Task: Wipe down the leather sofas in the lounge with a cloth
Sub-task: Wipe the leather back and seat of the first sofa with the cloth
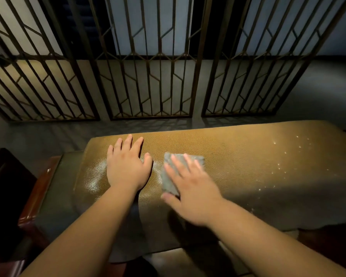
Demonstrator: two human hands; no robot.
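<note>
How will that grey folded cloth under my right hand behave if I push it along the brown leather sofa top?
The grey folded cloth probably glides easily: the brown leather sofa top looks smooth and shiny. It looks soft and limp, so it may bunch or unfold unless the right hand presses flat. It seems light, and would likely droop when lifted.

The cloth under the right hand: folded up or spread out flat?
Folded. The grey cloth shows as a small, thick pad with straight edges under the right hand, which presses it flat-fingered on the sofa.

Bare forearms, no sleeves, no jewellery
</note>
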